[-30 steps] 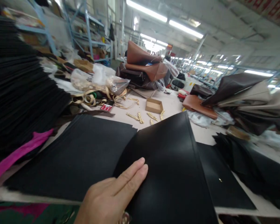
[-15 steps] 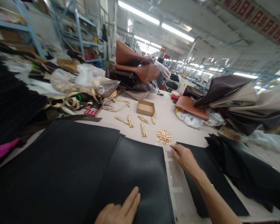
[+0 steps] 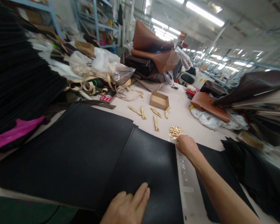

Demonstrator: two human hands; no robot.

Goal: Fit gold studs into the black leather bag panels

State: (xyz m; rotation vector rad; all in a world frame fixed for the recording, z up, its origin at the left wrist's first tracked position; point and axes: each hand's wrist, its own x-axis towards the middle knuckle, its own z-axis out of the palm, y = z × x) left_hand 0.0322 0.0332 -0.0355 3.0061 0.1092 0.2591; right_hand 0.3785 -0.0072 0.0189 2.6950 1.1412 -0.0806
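My left hand [image 3: 128, 205] lies on a black leather-like sheet [image 3: 151, 158], its two longest visible fingers stretched flat and the others bent. My right hand [image 3: 187, 145] is at the near edge of a pile of small shiny gold metal pieces [image 3: 175, 130]. Its fingers are curled downward and their tips are mostly hidden, so I cannot make out what is in them. Another stack of black sheets [image 3: 84, 155] spreads to the left, its edge meeting the sheet under my left hand.
Several rows of gold pieces [image 3: 156, 123] lie near an open cardboard box [image 3: 159, 101]. Black panels [image 3: 214, 174] lie under my right forearm. Brown bags [image 3: 154, 53] are heaped at the back, more bags [image 3: 207, 104] at the right. A tall black stack [image 3: 21, 68] stands left.
My right hand has moved forward to the edge of the gold pile, its fingers now more curled. My left hand stays on the black sheet. The view has turned slightly left and down.
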